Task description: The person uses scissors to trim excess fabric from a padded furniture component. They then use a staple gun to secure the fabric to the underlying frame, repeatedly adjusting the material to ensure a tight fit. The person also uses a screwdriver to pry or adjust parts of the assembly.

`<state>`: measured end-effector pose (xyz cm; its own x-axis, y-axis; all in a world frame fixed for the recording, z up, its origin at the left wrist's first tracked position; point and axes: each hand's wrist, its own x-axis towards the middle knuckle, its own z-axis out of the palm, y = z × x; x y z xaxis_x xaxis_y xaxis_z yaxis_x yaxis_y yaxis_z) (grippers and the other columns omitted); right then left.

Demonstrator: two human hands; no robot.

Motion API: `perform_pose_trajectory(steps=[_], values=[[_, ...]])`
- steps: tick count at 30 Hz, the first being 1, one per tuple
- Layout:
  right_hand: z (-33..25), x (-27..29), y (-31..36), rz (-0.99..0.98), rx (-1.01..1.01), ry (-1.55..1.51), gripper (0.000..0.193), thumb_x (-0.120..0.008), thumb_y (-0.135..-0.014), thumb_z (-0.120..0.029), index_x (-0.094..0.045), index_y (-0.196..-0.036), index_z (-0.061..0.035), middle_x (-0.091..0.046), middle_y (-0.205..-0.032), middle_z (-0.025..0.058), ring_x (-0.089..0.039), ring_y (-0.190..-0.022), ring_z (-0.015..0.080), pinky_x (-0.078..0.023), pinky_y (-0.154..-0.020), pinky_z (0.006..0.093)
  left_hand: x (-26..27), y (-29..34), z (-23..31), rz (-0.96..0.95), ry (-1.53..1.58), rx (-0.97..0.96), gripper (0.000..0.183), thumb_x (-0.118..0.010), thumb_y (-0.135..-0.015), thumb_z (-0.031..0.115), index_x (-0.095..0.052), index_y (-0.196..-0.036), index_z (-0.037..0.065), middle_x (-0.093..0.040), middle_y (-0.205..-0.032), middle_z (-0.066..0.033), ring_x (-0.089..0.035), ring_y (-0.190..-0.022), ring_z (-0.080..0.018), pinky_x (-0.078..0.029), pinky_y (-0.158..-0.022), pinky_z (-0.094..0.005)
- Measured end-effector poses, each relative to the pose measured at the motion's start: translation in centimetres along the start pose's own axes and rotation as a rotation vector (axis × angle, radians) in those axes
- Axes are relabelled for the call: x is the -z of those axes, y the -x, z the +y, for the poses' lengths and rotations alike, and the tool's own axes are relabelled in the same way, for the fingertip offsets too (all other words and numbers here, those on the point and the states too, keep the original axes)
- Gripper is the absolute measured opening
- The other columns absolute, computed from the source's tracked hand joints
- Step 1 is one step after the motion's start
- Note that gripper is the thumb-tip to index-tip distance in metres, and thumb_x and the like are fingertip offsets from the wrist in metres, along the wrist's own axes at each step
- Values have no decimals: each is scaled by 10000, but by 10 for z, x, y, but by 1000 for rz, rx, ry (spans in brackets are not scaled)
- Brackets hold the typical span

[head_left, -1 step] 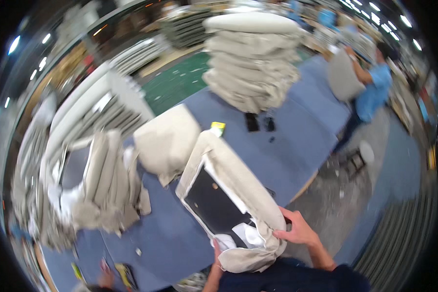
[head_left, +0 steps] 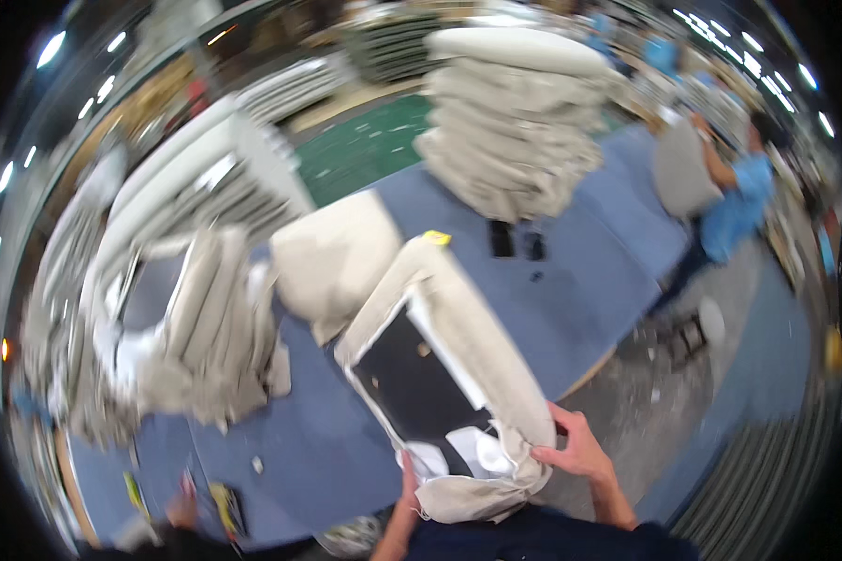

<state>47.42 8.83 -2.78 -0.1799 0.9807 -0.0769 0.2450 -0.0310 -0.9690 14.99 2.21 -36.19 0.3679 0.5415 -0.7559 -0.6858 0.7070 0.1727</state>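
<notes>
A beige fabric-covered seat cushion [head_left: 500, 360] lies tilted across the blue table, underside up, with a dark panel [head_left: 416, 365] inside its folded fabric rim. Loose beige fabric and white lining [head_left: 477, 453] bunch up at its near end. My right hand [head_left: 575, 453] grips the near right corner, thumb on top and fingers at the outer side. At the near left edge my left hand [head_left: 406, 496] holds the cushion, its thumb side against the white lining; most of its fingers are hidden. Beyond the cushion's far end sits a small yellow packet [head_left: 437, 237], partly covered.
Another beige cushion [head_left: 337, 257] touches the far left side. Stacked covers [head_left: 206, 337] stand left, a tall cushion pile [head_left: 515, 122] at the back. Two dark phone-like objects [head_left: 502, 239] lie on the table [head_left: 589, 271]. Another person's hand [head_left: 182, 505] is lower left; a person in blue [head_left: 734, 201] works far right.
The view has swung slightly left. The cushion's far end covers more of the yellow packet. Both my hands keep their hold on the cushion.
</notes>
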Motion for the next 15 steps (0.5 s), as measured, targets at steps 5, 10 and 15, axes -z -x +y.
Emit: perform_pose_trajectory(steps=[5,10,15], values=[[50,60,-38,71,143,-210,839,-814,-730,-422,-528,-1365,47,-646,-1239,133,-620,-1123,186,-486,-981,346,-137,42,68,135,-62,-531,649,-512,-988,600,-515,-1373,78,-638,-1241,-101,-647,-1117,-242,-550,-944,-411],[69,75,-228,326,156,-541,618,-595,-980,-376,-400,-1445,-17,-527,-1343,113,-544,-1215,230,-447,-1042,390,-205,88,203,271,-509,-1113,541,-592,-1021,301,-448,-1441,-9,-585,-1347,-113,-569,-1194,-190,-462,-1017,-336],[62,51,-381,-95,368,114,278,-642,-933,-210,-690,-1058,34,-713,-932,47,-619,-833,107,-499,-743,275,-218,119,280,545,-656,-1489,744,-645,-983,260,-262,-1562,-7,-562,-1372,-183,-535,-1224,-212,-449,-1004,-317]])
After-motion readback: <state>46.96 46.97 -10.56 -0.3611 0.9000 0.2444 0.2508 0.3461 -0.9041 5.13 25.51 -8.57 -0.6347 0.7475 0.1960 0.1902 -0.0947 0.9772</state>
